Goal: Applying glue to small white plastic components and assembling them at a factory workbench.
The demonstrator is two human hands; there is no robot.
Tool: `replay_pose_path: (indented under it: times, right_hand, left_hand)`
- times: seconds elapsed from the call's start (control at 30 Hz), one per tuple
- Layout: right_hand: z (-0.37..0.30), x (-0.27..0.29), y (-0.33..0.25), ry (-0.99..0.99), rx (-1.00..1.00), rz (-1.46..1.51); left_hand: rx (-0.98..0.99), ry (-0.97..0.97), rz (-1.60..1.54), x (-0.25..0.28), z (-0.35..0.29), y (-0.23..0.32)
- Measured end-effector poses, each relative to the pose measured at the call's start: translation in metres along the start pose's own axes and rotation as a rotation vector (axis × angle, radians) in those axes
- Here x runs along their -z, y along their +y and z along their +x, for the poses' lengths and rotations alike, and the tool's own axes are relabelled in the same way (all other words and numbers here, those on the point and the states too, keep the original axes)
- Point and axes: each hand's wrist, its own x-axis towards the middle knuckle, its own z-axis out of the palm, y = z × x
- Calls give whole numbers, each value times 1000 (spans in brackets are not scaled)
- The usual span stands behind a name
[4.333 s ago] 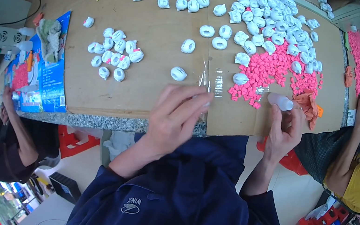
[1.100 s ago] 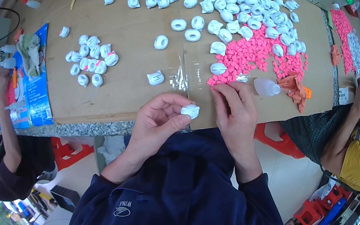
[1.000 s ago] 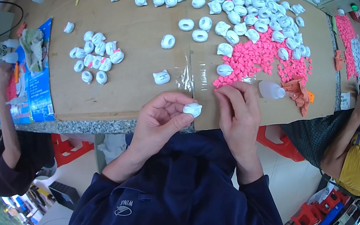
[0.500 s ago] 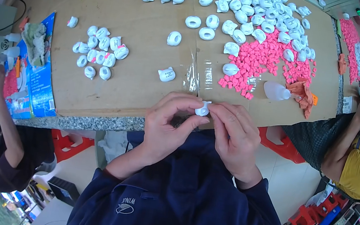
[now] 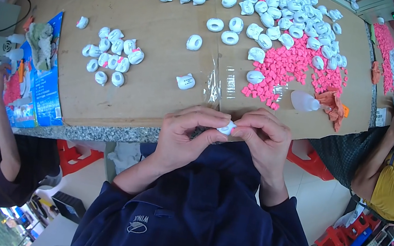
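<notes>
My left hand [image 5: 185,136] and my right hand [image 5: 266,139] meet at the near edge of the brown cardboard-covered table [image 5: 167,20], both pinching one small white plastic piece [image 5: 227,128] between the fingertips. Most of that piece is hidden by my fingers. Just beyond the hands lies a single white piece [image 5: 185,81], a strip of clear tape [image 5: 212,81] and a heap of small pink parts [image 5: 288,70].
A cluster of white pieces [image 5: 113,54] lies left, many more white pieces [image 5: 276,12] at the back. A squeeze bottle [image 5: 304,102] and orange rag [image 5: 331,103] sit right. One person [image 5: 385,168] sits at right, another person [image 5: 3,144] at left beside a blue printed bag [image 5: 41,83].
My hands went from reaching apart on the table to coming together near my chest. The white piece moved from my left fingers alone into a two-handed pinch.
</notes>
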Motion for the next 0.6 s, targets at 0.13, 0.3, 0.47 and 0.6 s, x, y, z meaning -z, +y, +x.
replay_pose_path:
  times: [0.13, 0.3, 0.47, 0.6]
  right_hand:
    - [-2, -3, 2, 29, 10, -5]
    - [-2, -7, -2, 56, -51, 12]
    - [-8, 0, 4, 170, 34, -109]
    - [-24, 26, 25, 569, 250, -148]
  left_hand:
    - [21, 51, 5, -3, 0, 2]
    - [-17, 83, 166, -3, 5, 7]
    - [-158, 281, 626, 10, 25, 11]
    - [-239, 401, 966, 22, 45, 26]
